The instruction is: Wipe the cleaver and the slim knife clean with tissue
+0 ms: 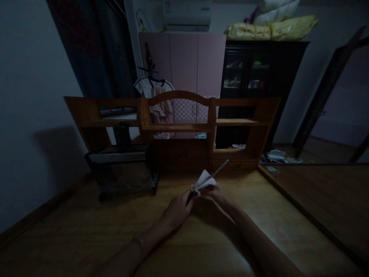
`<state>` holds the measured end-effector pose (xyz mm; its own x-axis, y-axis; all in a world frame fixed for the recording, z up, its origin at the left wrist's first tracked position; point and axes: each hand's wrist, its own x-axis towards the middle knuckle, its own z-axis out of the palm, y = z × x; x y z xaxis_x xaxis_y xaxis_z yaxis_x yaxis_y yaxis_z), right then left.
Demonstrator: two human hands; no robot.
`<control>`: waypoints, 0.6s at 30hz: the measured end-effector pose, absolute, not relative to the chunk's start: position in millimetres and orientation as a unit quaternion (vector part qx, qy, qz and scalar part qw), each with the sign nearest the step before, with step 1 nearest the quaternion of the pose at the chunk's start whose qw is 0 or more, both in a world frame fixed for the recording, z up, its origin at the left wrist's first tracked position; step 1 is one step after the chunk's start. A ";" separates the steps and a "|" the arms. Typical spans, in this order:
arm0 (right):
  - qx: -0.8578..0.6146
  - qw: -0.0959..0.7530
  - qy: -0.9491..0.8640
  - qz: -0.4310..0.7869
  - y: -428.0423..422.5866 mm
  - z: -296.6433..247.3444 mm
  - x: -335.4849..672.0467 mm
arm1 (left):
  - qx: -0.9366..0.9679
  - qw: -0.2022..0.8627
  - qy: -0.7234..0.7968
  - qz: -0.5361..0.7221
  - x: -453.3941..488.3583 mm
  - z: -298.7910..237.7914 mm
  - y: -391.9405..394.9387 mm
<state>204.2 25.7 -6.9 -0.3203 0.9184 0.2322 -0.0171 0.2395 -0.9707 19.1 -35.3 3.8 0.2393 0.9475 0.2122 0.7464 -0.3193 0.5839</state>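
Note:
My left hand [179, 204] is closed around the black handle [191, 196] of a knife. Its long, narrow grey blade [221, 167] points up and away to the right. My right hand [215, 192] pinches a white tissue [204, 177] against the lower part of the blade, near the handle. Part of the blade is covered by the tissue, and some right fingers are hidden behind it. Both hands are held close together above a wooden surface [184, 246].
A wooden shelf unit [181, 127] stands along the far side of the surface. On the left is a dark boxy appliance [123, 169] with a clear plastic cover. A raised wooden edge [300, 209] runs down the right. Pink cabinets [184, 61] stand behind.

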 end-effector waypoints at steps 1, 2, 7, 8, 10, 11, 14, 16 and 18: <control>-0.354 0.465 -0.633 0.508 26.0 -7.5 204.2 | 0.766 0.183 0.552 0.273 19.2 4.2 -35.4; -0.353 0.468 -0.627 0.513 26.3 -8.1 204.1 | 0.767 0.180 0.551 0.275 19.3 4.3 -35.5; -0.342 0.482 -0.609 0.529 29.3 -10.8 203.3 | 0.765 0.177 0.547 0.289 19.6 3.8 -36.1; -0.340 0.484 -0.606 0.531 29.6 -11.0 203.1 | 0.765 0.177 0.547 0.291 19.6 4.0 -36.4; -0.337 0.488 -0.602 0.534 29.4 -10.7 203.0 | 0.763 0.176 0.548 0.293 19.5 4.6 -37.0; -0.337 0.489 -0.601 0.535 28.8 -10.1 203.2 | 0.763 0.175 0.548 0.295 19.5 5.0 -37.3; -0.336 0.491 -0.599 0.536 26.4 -7.1 204.9 | 0.766 0.171 0.543 0.299 19.5 6.4 -38.0; -0.336 0.489 -0.600 0.536 25.1 -5.0 206.1 | 0.767 0.171 0.542 0.297 19.4 7.2 -38.3; -0.335 0.487 -0.602 0.537 24.5 -3.8 206.6 | 0.766 0.170 0.547 0.291 19.3 7.5 -38.5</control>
<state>206.6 24.5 -3.8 -0.3007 0.9265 0.2263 -0.1200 0.1986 -0.9727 19.3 -38.5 7.5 0.2316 0.9372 0.2609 0.7392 -0.3439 0.5791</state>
